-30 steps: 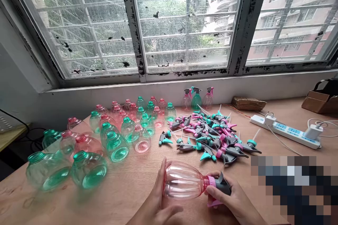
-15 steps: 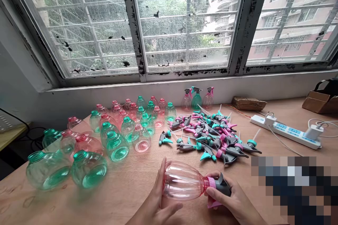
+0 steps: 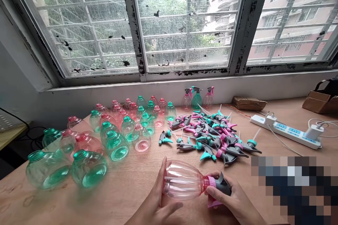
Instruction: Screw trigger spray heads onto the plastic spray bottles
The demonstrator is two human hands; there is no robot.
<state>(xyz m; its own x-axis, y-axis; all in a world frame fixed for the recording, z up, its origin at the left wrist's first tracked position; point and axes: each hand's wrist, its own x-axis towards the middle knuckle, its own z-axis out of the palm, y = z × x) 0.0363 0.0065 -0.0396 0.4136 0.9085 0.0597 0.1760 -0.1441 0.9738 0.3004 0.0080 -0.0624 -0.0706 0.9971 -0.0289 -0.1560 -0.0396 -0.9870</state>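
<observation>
A clear pink spray bottle (image 3: pixel 183 180) lies on its side in the air between my two hands, its base to the left. Against that base rests my left hand (image 3: pixel 160 200), cradling it with the thumb apart below. My right hand (image 3: pixel 232 197) grips the grey and pink spray head (image 3: pixel 220 185) at the bottle's neck, thumb on the near side. The pink collar meets the neck. The bottle partly hides the left fingers, and some right fingers are behind the head.
Several green bottles (image 3: pixel 89 170) and pink bottles (image 3: pixel 142 142) stand uncapped at the left. A heap of loose spray heads (image 3: pixel 208 132) lies beyond my hands. Three headed spray bottles (image 3: pixel 196 99) stand by the wall. A power strip (image 3: pixel 286 132) and brown package (image 3: pixel 249 103) are right.
The bottle's body has tilted or turned very slightly between my hands. Both hands keep almost the same position, and the other things have not moved.
</observation>
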